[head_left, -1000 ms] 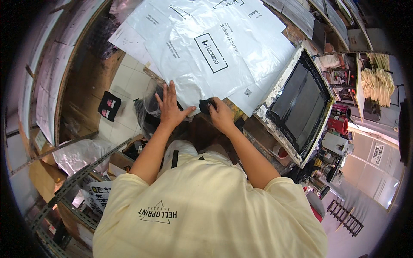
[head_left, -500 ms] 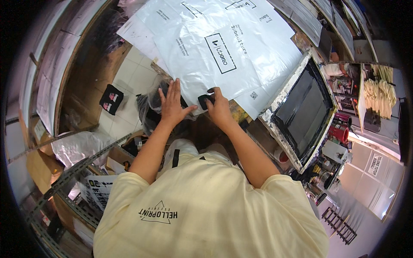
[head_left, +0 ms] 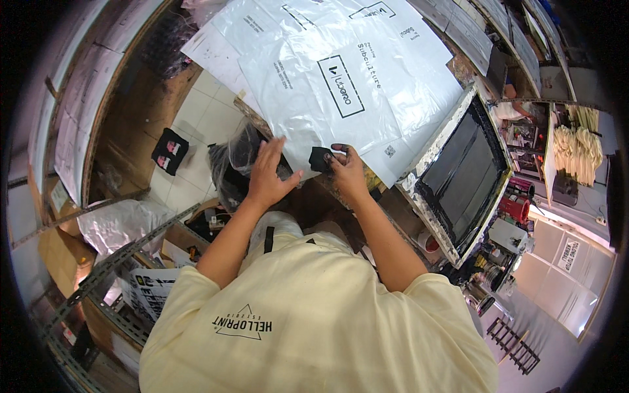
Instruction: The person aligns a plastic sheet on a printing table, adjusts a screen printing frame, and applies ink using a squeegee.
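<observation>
My right hand [head_left: 350, 175] grips a small black square piece [head_left: 320, 159], perhaps cloth, at the near edge of the table; its fingertips are darkened. Under and beyond it spread white printed plastic mailing bags [head_left: 295, 98], lying flat in overlapping layers. With fingers stretched and thumb apart, my left hand [head_left: 268, 178] hovers by the table's near left edge, holding nothing. Just left of that hand is a clear plastic bag [head_left: 230, 154] with dark contents below table height.
A screen-printing frame [head_left: 403, 183] with dark mesh leans at the table's right. Folded black fabric with pink prints [head_left: 170, 152] lies on the left over pale tiles [head_left: 200, 108]. Metal shelving [head_left: 124, 249] stands at lower left, crumpled clear plastic [head_left: 121, 226] beside it.
My left hand has lifted off the bags and drawn back slightly. My right hand has shifted a little right and nearer, carrying the black piece, which now shows more of its face.
</observation>
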`<state>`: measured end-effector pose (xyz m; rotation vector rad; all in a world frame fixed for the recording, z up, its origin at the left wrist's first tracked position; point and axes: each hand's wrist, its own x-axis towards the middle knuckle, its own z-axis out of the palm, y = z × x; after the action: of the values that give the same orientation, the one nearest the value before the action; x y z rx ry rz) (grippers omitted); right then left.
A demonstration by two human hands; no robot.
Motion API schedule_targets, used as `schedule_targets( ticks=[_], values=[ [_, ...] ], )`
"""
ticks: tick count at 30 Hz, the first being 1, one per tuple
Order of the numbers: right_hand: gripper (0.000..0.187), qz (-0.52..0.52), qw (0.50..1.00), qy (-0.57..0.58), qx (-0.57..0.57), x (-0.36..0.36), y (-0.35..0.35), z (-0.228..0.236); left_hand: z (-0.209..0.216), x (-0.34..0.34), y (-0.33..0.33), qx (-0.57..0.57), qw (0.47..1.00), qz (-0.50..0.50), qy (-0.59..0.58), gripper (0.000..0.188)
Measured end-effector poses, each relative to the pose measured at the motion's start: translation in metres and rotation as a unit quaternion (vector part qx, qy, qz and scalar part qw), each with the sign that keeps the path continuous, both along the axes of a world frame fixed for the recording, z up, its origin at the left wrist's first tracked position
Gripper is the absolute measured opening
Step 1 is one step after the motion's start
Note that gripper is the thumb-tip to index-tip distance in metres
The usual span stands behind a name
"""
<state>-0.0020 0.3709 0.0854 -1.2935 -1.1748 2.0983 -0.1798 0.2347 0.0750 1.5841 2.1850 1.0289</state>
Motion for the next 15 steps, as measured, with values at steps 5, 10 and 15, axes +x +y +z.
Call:
schedule_targets(
  ticks=[5,10,15],
  values=[
    [0.036,-0.018,0.993,0.059,-0.103,0.014,-0.012,0.019,0.029,0.036,-0.014,-0.024,0.913,0.044,-0.404,0.05],
    [0.033,-0.004,0.992,0.027,-0.125,0.027,-0.027,0.033,0.039,0.066,-0.019,0.034,0.873,0.067,-0.482,0.035],
    [0.026,0.002,0.991,0.05,-0.123,0.055,-0.059,0.002,0.038,0.081,-0.028,-0.063,0.898,0.072,-0.429,0.031]
  ],
)
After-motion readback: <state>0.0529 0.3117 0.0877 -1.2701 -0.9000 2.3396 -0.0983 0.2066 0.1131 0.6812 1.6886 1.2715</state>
